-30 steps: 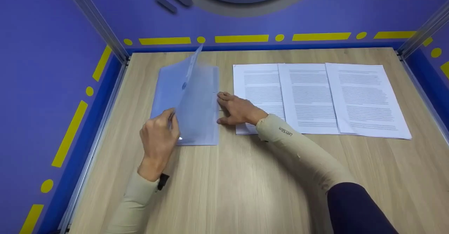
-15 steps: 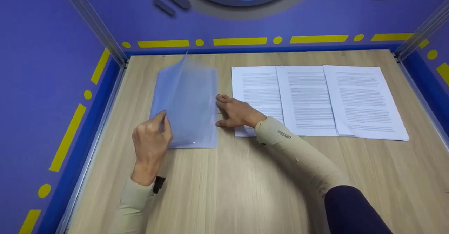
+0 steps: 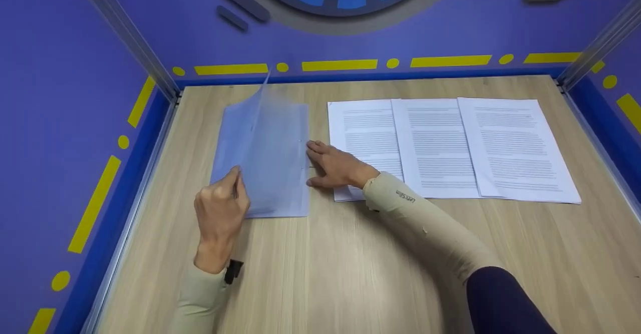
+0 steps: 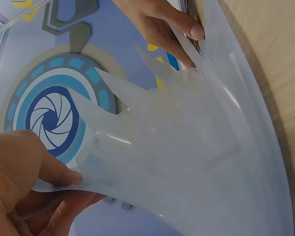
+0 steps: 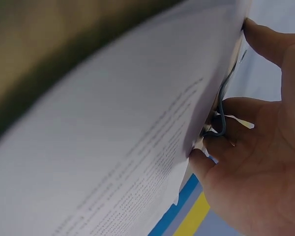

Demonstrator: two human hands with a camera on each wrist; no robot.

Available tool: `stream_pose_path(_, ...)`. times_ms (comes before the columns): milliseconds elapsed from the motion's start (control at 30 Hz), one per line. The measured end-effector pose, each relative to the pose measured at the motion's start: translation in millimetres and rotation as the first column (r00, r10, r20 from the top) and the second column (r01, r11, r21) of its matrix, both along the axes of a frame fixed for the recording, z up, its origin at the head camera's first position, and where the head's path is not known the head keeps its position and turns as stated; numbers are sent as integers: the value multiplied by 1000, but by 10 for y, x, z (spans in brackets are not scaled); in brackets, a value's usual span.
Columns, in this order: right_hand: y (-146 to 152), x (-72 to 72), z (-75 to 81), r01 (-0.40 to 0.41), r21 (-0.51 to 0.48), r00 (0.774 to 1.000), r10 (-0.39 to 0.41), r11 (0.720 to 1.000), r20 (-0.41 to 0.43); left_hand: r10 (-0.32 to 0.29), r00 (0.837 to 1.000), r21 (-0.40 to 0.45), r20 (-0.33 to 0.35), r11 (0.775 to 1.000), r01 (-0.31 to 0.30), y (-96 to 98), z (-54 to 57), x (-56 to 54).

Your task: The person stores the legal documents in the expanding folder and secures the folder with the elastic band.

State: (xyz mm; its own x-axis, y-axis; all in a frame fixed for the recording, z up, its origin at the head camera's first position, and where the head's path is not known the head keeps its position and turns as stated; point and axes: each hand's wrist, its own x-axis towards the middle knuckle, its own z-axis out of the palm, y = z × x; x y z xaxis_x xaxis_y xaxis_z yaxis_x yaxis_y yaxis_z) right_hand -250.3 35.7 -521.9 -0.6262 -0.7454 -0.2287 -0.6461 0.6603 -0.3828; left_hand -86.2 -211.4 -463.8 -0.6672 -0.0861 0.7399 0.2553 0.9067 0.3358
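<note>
A translucent bluish plastic folder (image 3: pixel 280 174) lies on the table at the left, with its upper layer lifted into a standing curve. My left hand (image 3: pixel 220 211) pinches the near edge of that raised layer between thumb and fingers. In the left wrist view, several clear plastic layers (image 4: pixel 162 132) fan apart beyond the thumb. My right hand (image 3: pixel 335 163) rests at the folder's right edge with its fingers extended, partly over the leftmost paper stack (image 3: pixel 365 123). A thin dark curved strip (image 5: pixel 222 105) shows by the fingers in the right wrist view; its kind is unclear.
Two more stacks of printed paper, a middle stack (image 3: pixel 435 143) and a right stack (image 3: pixel 518 148), overlap in a row on the wooden table (image 3: pixel 340 274). Purple-blue panels (image 3: pixel 55 98) with yellow marks stand at the back and sides.
Over the second, my left hand has drawn the raised layer slightly left and the folder's layer leans further left. My right hand keeps its place by the edge. The head view has tilted up slightly.
</note>
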Motion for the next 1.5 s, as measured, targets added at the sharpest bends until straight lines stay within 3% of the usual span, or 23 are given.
stream_pose_path(467, 221, 15, 84, 17, -99, 1000, -15, 995, 16, -54, 998, 52, 27, 997, 52, 92, -111, -24)
stream_pose_path(700, 517, 67, 229, 117, -146, 992, -109, 982, 62, -69, 998, 68, 15, 995, 68, 78, -119, -32)
stream_pose_path(967, 894, 67, 403, 174, -192, 984, -175, 966, 10, -65, 998, 69, -3, 995, 65, 21, -119, -16)
stream_pose_path(1233, 1349, 2, 521, 256, -264, 959, -278, 930, -49, -82, 997, 99, -14, 992, 83, 3, -148, -7)
stream_pose_path(1500, 1951, -68, 550, 364, -309, 915, -399, 879, -58, -124, 992, 156, -24, 980, 126, -13, -169, -13)
